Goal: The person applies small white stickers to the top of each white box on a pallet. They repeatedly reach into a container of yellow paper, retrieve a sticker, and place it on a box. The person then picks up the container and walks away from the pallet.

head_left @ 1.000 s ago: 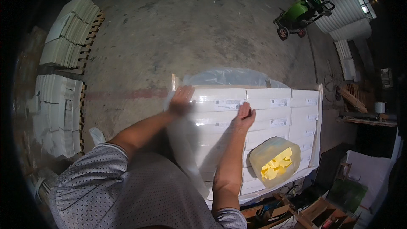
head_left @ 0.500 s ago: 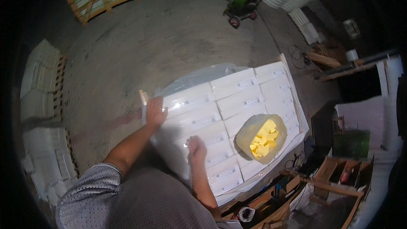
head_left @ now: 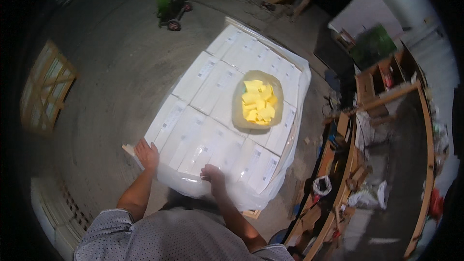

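Observation:
Rows of white boxes (head_left: 194,129), each with small printed labels, make up a broad stack in front of me, partly covered by clear plastic film (head_left: 175,178). My left hand (head_left: 146,154) lies at the stack's left near corner with its fingers stretched out, beside the end of a wooden strip (head_left: 128,149). Over the near edge, my right hand (head_left: 212,174) is on or just above the film, its fingers loosely bent and apart. On top of the boxes stands a translucent bag (head_left: 236,112) with its mouth open, full of yellow pieces (head_left: 259,101).
A wooden bench (head_left: 348,174) cluttered with tools and scraps runs along the right. At the far side stands a green wheeled machine (head_left: 166,5). A wooden crate (head_left: 47,89) is at the left; stacked pale panels (head_left: 55,208) sit nearer. Another wooden strip (head_left: 270,46) edges the stack.
My view has turned to the right, so the stack appears swung round and the bench shows more. Both hands stay at the stack's near side; my right hand is now close to the film's edge.

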A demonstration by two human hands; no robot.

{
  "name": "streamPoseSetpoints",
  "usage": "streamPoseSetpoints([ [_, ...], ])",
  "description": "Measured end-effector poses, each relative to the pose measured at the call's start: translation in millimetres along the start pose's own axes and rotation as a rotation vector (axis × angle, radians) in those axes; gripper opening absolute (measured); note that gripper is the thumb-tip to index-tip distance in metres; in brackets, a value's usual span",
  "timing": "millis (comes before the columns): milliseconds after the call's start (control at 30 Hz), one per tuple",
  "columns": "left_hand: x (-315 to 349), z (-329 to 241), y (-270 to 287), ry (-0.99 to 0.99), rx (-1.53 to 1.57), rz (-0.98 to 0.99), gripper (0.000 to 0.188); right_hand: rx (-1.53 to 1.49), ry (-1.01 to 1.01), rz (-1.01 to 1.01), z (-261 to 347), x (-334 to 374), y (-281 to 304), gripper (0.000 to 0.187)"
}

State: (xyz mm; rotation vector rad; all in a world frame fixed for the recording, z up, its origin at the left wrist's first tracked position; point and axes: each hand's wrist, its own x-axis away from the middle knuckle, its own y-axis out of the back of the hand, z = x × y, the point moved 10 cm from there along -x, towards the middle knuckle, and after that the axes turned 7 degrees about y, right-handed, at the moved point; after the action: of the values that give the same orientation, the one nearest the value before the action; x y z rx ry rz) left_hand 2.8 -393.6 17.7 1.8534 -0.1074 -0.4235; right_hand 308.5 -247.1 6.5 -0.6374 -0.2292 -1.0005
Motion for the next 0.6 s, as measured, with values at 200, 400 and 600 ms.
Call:
streamPoseSetpoints([
  [200,5,-7,11,-0.087,-0.053,-0.112,0.048,-0.107,0.063,-0.048,-12,46,13,0.038],
  [400,7,-6,8,-0.102,-0.087,-0.093,0.047,-0.053,0.102,-0.130,-17,107,32,0.035],
  [600,9,-2,7,-0.114,-0.103,-0.101,0.044,0.078,0.240,-0.257,25,188,68,0.034],
])
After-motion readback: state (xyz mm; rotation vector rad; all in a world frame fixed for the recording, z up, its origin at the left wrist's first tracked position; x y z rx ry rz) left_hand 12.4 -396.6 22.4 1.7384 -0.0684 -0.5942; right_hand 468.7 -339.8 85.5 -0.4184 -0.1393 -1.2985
